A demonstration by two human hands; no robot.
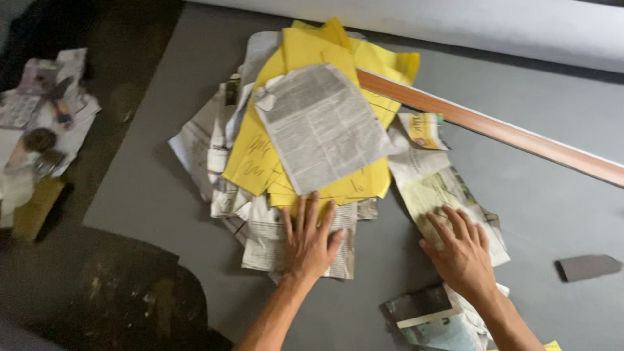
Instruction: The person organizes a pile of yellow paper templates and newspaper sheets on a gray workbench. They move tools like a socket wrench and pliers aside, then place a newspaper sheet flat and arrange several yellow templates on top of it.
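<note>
Step in hand, by the look of it: sorting or flattening loose paper on the flat grey sheet surface (162, 188). Landmark is the heap of yellow paper sheets (312, 58) mid-frame.

Left hand (311, 244) lies flat, fingers spread, palm down on the newsprint at the near edge of the yellow heap, gripping nothing. Right hand (463, 255) is also open and flat, pressing a crumpled printed newspaper page (432, 188) just right of the heap.

One grey square newsprint cutting (322, 127) tops the yellow heap. A long brown wooden strip (494, 130) runs from behind the heap off to the right.

Next move probably calls for closing fingers on a sheet edge to lift or slide it.

Counts: two hands, one wooden strip, one small dark grey scrap (588, 266) far right of the heap, one glossy magazine piece (432, 318) near-right. Yellow sheets overlap; several, exact number unclear.
</note>
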